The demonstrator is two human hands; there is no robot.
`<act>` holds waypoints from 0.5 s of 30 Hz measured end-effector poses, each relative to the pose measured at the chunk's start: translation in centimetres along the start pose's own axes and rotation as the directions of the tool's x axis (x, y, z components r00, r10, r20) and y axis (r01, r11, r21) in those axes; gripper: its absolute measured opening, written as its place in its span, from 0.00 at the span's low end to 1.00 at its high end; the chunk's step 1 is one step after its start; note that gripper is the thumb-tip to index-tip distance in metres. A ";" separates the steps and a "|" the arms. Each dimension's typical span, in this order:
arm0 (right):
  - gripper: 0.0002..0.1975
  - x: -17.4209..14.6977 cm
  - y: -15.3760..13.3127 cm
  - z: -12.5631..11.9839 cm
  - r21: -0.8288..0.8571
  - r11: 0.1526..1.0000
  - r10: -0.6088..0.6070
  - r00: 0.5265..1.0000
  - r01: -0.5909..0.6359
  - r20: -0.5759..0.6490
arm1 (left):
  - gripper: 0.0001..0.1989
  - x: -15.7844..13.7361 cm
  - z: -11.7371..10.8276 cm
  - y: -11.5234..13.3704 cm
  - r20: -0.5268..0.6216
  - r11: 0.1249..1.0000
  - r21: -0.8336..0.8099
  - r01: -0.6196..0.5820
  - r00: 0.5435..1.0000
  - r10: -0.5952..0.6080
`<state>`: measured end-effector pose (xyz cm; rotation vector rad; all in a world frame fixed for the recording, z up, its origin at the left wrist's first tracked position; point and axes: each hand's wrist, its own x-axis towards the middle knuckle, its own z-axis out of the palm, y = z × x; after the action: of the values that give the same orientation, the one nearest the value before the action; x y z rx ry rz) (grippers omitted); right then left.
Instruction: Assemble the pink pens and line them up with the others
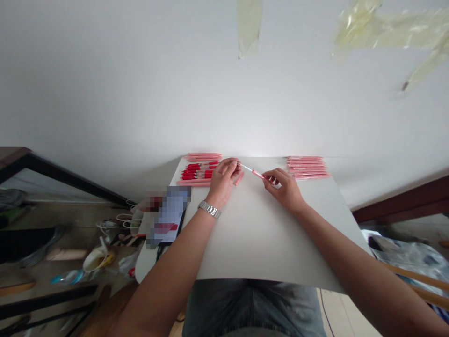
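My left hand and right hand each pinch one end of a thin pen refill, fingers curled shut, above the white board.

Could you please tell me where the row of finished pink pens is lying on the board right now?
In the head view, the pink pens lie at the far right corner of the white board, against the wall, just beyond the right hand.

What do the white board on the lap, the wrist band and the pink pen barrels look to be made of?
The white board: probably a thin matte sheet, card or plastic; edge looks thin, no glare. The wrist band on the left hand: polished metal links, silvery glints. The pink pen barrels: likely smooth plastic, uniform colour; too small to be sure.
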<state>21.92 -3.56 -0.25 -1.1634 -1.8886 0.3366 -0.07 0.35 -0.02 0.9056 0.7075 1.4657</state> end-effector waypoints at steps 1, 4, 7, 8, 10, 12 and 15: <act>0.06 0.0 0.0 0.0 -0.001 1.000 0.000 1.000 0.000 -0.001 | 0.13 0.0 0.0 0.0 0.003 1.000 0.007 -0.004 1.000 0.004; 0.06 0.0 0.1 0.0 -0.010 1.000 0.000 1.000 0.000 -0.007 | 0.14 -0.1 0.0 0.1 0.008 1.000 0.022 -0.015 1.000 0.015; 0.06 0.0 0.1 0.1 -0.016 1.000 -0.003 1.000 0.003 -0.012 | 0.14 -0.3 0.2 0.3 0.009 0.999 0.039 -0.021 1.000 0.021; 0.06 0.0 0.1 0.1 -0.016 1.000 -0.004 1.000 0.004 -0.012 | 0.14 -0.3 0.2 0.4 0.010 0.998 0.051 -0.022 1.000 0.021; 0.06 0.0 0.1 0.1 -0.015 1.000 -0.004 1.000 0.004 -0.014 | 0.13 -0.4 0.4 0.6 0.017 0.997 0.079 -0.026 1.000 0.024; 0.06 0.0 0.1 0.1 -0.015 1.000 -0.001 1.000 0.001 -0.013 | 0.13 -0.5 0.5 0.7 0.028 0.995 0.094 -0.033 0.999 0.030; 0.06 -0.1 0.1 0.0 -0.019 1.000 0.006 1.000 -0.006 -0.011 | 0.13 -0.6 0.5 0.7 0.044 0.994 0.101 -0.037 0.999 0.032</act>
<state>21.95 -3.64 -0.37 -1.1822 -1.8829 0.3155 -0.03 -0.40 0.72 1.0290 0.7443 1.4470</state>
